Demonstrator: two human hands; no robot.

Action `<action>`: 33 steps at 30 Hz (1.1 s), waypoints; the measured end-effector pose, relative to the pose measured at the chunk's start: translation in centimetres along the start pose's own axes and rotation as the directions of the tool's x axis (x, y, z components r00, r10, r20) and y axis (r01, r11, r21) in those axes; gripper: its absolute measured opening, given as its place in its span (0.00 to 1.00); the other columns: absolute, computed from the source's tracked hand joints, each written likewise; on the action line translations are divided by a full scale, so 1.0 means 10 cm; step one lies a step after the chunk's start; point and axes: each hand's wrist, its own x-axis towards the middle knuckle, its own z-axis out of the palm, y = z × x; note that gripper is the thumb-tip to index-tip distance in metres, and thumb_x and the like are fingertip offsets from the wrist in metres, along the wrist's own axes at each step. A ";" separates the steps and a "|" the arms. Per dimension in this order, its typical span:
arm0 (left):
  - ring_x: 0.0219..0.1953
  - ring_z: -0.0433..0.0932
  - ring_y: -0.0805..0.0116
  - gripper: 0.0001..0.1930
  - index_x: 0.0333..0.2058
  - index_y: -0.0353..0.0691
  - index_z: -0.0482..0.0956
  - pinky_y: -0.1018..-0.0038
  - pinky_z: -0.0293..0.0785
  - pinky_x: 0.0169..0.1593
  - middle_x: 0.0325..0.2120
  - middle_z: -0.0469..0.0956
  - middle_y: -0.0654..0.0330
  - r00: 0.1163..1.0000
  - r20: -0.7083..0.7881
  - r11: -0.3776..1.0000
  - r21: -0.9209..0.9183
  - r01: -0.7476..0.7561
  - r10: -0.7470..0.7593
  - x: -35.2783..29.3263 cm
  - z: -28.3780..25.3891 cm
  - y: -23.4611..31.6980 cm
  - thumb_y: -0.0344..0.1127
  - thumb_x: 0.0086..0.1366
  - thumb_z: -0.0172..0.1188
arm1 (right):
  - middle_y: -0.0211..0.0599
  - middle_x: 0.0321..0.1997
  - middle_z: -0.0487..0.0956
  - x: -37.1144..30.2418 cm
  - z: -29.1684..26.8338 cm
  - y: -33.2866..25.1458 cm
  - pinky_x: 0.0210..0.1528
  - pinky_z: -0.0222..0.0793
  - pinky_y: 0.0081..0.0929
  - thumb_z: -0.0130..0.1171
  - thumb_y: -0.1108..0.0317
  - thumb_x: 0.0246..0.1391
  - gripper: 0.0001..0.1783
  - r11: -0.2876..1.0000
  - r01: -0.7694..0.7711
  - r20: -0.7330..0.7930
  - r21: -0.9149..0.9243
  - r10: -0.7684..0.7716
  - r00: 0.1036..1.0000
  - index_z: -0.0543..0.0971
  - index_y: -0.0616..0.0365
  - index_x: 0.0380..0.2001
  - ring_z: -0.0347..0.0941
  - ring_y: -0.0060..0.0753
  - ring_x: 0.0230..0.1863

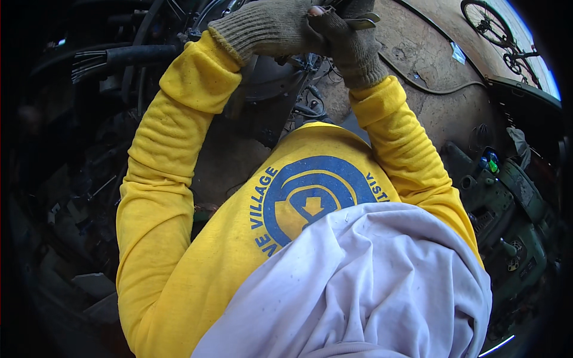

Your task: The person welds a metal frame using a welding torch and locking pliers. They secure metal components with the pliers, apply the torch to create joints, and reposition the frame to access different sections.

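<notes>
My left hand, in a grey-brown knit glove, is at the top edge. Its fingers look curled in beside my other hand, and what they hold, if anything, is hidden. My right hand wears a darker, worn glove with a bare thumb tip poking out. It is closed on a metal tool whose two flat, shiny ends stick out to the right; the rest is hidden in the hand and beyond the frame. Left of my left wrist lies a black-sheathed cable bundle, with thin wires fanning from its end.
Dark cables and machine parts crowd the left side. A hose curves over the brown floor to the right. A bicycle stands at the far right. Green machinery is nearer on that side. Light cloth hangs over my yellow shirt.
</notes>
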 end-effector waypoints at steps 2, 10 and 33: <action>0.38 0.83 0.48 0.23 0.49 0.34 0.77 0.58 0.79 0.43 0.38 0.83 0.43 0.989 0.019 0.989 -0.031 0.146 -0.146 0.10 -0.06 0.15 0.40 0.58 0.69 | 0.40 0.58 0.71 -0.01 -0.02 -0.02 0.55 0.71 0.32 0.67 0.59 0.58 0.48 0.999 0.022 0.003 0.046 -0.022 1.000 0.51 0.56 0.73 0.71 0.33 0.52; 0.37 0.85 0.52 0.19 0.42 0.34 0.83 0.61 0.79 0.41 0.33 0.84 0.44 0.929 0.155 0.938 0.146 0.314 -0.335 0.22 -0.11 0.28 0.42 0.58 0.69 | 0.37 0.61 0.69 -0.02 0.13 -0.22 0.55 0.69 0.27 0.55 0.64 0.65 0.42 0.971 -0.128 -0.111 0.204 0.153 0.982 0.50 0.59 0.76 0.71 0.26 0.52; 0.42 0.83 0.44 0.27 0.44 0.32 0.80 0.56 0.79 0.46 0.37 0.83 0.40 0.911 -0.002 0.870 0.297 0.394 -0.412 0.24 0.15 0.20 0.53 0.60 0.66 | 0.35 0.52 0.76 -0.01 -0.01 0.02 0.53 0.69 0.26 0.48 0.69 0.66 0.33 0.960 -0.037 -0.166 0.276 0.086 0.982 0.59 0.58 0.72 0.72 0.27 0.48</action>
